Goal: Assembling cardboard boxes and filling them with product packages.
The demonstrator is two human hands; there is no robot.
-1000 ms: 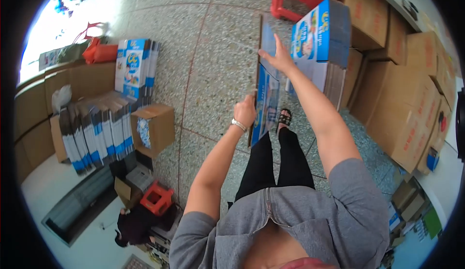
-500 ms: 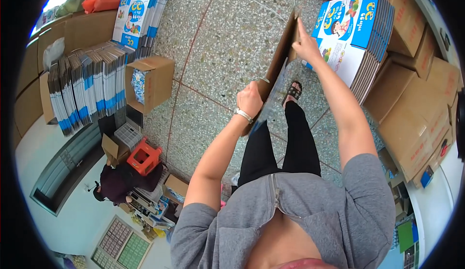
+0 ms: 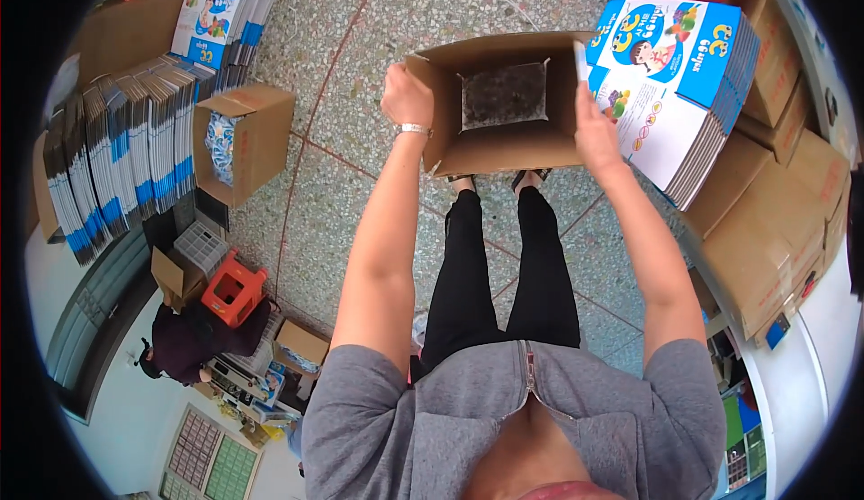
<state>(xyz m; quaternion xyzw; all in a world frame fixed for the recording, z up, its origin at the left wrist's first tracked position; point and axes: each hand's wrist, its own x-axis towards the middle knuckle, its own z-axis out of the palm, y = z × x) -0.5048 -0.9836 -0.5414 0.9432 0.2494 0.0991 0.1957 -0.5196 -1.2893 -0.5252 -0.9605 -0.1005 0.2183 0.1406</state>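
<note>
Item: carton (image 3: 504, 104), brown, squared open, both ends unsealed so the terrazzo floor (image 3: 360, 68) showed through. Held out at arm's length over the feet.

Left hand (image 3: 407, 95): fingers clamped on the carton's left wall. Right hand (image 3: 596, 131): fingers closed on the right wall; the opposed grips appeared to keep the tube square.

Nearby: stack of blue flat packs (image 3: 679, 77) just right of the carton, on brown cases (image 3: 774, 221). Open box (image 3: 247, 140) and rows of flats (image 3: 117, 158) well to the left. Red stool (image 3: 232, 288) lower left.
</note>
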